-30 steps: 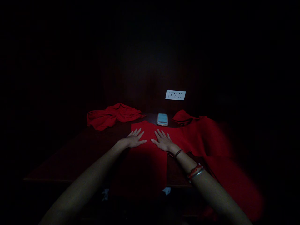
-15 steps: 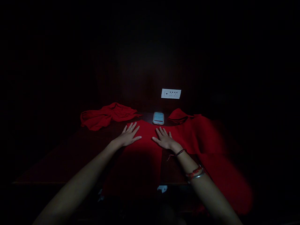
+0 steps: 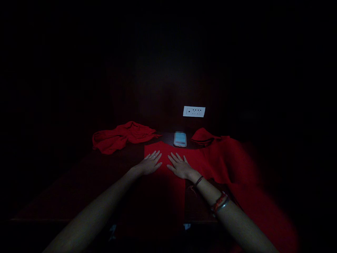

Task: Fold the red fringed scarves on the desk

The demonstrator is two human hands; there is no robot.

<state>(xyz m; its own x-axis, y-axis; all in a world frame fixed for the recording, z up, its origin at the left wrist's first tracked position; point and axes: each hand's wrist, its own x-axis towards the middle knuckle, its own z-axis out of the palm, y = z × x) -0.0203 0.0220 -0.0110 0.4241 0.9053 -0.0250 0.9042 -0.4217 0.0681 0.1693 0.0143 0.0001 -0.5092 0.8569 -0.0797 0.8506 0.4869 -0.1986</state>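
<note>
A piece of red cloth [image 3: 164,189] lies spread over the dark table and hangs down past its near edge. My left hand [image 3: 151,164] rests flat on its upper left part, fingers slightly spread, a ring on one finger. Just to the right, my right hand [image 3: 179,167] presses flat on the same cloth with its fingers apart. Neither hand grips anything. Bracelets circle my right wrist and forearm. More red fabric [image 3: 237,158] spreads to the right of my right hand; whether it joins the middle piece I cannot tell.
Crumpled red cloth [image 3: 126,135] lies at the back left. A phone [image 3: 180,139] with a lit screen sits beyond my hands. Behind it, a white socket plate [image 3: 194,111] is on the dark wall. The table's near edge [image 3: 39,220] shows faintly; the surroundings are very dark.
Both hands have slid toward me over the cloth and closer together, still flat. The whole view has shifted, so the cloth, phone and socket plate appear lower.
</note>
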